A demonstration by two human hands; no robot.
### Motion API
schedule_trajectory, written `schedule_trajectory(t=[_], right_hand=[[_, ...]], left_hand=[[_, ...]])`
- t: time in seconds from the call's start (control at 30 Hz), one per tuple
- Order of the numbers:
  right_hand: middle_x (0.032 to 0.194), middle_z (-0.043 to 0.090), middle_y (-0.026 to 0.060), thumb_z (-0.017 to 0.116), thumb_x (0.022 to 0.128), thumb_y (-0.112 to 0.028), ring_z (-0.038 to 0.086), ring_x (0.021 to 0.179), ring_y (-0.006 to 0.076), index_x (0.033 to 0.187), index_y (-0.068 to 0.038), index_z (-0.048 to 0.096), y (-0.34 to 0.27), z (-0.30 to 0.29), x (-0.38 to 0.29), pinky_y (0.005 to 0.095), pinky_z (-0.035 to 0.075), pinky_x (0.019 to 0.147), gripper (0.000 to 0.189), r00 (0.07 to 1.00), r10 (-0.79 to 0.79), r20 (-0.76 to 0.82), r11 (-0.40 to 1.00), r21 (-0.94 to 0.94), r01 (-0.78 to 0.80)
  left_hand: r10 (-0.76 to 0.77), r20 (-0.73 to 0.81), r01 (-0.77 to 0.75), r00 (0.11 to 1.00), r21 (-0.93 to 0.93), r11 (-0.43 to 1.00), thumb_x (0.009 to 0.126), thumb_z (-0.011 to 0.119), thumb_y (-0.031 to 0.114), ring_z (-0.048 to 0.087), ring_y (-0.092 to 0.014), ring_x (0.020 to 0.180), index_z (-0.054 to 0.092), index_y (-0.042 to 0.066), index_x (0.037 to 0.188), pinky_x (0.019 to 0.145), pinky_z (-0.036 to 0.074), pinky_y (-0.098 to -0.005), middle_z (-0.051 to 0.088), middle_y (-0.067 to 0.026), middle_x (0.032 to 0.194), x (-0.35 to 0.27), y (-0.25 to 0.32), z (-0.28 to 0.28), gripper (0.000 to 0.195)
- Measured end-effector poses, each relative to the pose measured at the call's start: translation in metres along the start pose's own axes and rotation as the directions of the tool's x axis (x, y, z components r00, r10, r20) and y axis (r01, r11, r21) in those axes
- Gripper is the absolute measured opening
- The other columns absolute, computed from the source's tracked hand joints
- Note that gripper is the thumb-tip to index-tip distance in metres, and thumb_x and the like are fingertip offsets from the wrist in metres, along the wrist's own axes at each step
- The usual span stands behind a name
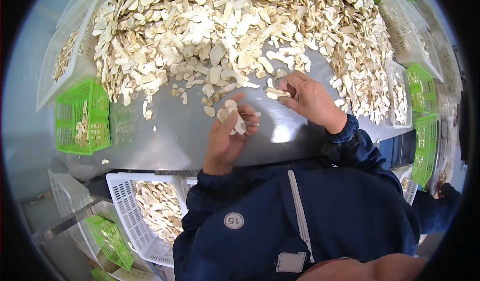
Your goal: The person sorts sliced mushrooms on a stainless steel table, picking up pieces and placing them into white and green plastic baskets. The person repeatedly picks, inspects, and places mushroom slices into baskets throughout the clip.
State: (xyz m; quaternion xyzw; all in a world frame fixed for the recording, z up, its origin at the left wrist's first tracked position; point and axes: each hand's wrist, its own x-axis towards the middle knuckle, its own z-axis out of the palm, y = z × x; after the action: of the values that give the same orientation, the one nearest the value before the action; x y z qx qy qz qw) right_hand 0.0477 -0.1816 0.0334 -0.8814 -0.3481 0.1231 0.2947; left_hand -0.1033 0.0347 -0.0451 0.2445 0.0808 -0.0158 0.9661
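Observation:
Several pale mushroom slices rest in my left hand, its thumb pressed over them and its fingers curled around. To its right, my right hand pinches a mushroom slice between thumb and fingers, just above the metal table. Beyond both hands spreads a large heap of sliced mushrooms, cream to brown in colour. A few loose slices lie between the heap and my left hand, one of them a small oval slice.
A green plastic basket with some slices stands at the table's left. On the right are a clear tray of slices and green baskets. Below the front edge sits a white crate of slices. Another person's sleeve shows at right.

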Motion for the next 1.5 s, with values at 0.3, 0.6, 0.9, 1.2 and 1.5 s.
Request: schedule_trajectory(t=[0.3, 0.6, 0.9, 1.2, 1.5], right_hand=[[0.096, 0.072, 0.0114, 0.072, 0.096, -0.013, 0.071, 0.08, 0.0228, 0.131, -0.007, 0.068, -0.034, 0.011, 0.001, 0.0341, 0.057, 0.074, 0.036, 0.995, 0.044, -0.087, 0.957, 0.29, -0.017], [0.092, 0.07, 0.0109, 0.073, 0.101, -0.021, 0.068, 0.074, 0.0219, 0.127, -0.006, 0.07, -0.037, 0.014, 0.024, 0.0342, 0.056, 0.072, 0.031, 0.984, -0.111, -0.137, 0.981, 0.143, 0.13], [0.09, 0.073, 0.0124, 0.071, 0.096, -0.028, 0.072, 0.086, 0.0353, 0.104, -0.009, 0.072, 0.013, 0.021, 0.05, 0.0479, 0.058, 0.077, 0.021, 0.966, -0.049, -0.255, 0.924, -0.379, -0.053], [0.101, 0.075, 0.0169, 0.07, 0.1, -0.027, 0.072, 0.091, 0.0378, 0.114, -0.005, 0.074, -0.001, 0.008, 0.044, 0.0445, 0.057, 0.081, 0.026, 0.943, -0.15, -0.297, 0.988, -0.01, 0.154], [0.104, 0.076, 0.0135, 0.071, 0.097, -0.021, 0.072, 0.094, 0.0345, 0.121, -0.009, 0.075, 0.027, 0.005, 0.034, 0.0428, 0.057, 0.086, 0.027, 0.969, -0.07, -0.235, 0.897, -0.44, -0.042]], left_hand=[[-0.012, 0.007, 0.012, 1.0, 0.074, 0.997, 0.114, 0.052, 0.026, 0.062, -0.029, 0.131, 0.037, 0.004, 0.159, 0.108, 0.054, -0.0411, 0.06, -0.0159, 0.144, -0.003, 0.003, 0.009, 0.052], [-0.016, -0.021, 0.015, 1.0, -0.034, 0.999, 0.113, 0.056, 0.024, 0.068, -0.026, 0.116, 0.042, 0.003, 0.156, 0.092, 0.058, -0.0387, 0.065, -0.0126, 0.131, -0.002, 0.001, 0.008, 0.05], [0.01, 0.105, 0.005, 0.994, -0.143, 0.99, 0.112, 0.057, 0.021, 0.064, -0.021, 0.098, 0.045, 0.002, 0.153, 0.083, 0.056, -0.0372, 0.065, -0.009, 0.114, 0.002, 0.001, -0.005, 0.047], [-0.006, -0.112, -0.003, 0.994, -0.077, 0.997, 0.11, 0.061, 0.025, 0.065, -0.023, 0.103, 0.036, 0.007, 0.162, 0.083, 0.058, -0.037, 0.064, -0.0111, 0.122, -0.002, 0.003, 0.028, 0.06], [0.002, 0.13, 0.01, 0.991, -0.091, 0.996, 0.113, 0.056, 0.023, 0.068, -0.022, 0.102, 0.038, 0.006, 0.159, 0.08, 0.058, -0.034, 0.065, -0.0118, 0.125, 0.004, 0.001, -0.01, 0.053]])
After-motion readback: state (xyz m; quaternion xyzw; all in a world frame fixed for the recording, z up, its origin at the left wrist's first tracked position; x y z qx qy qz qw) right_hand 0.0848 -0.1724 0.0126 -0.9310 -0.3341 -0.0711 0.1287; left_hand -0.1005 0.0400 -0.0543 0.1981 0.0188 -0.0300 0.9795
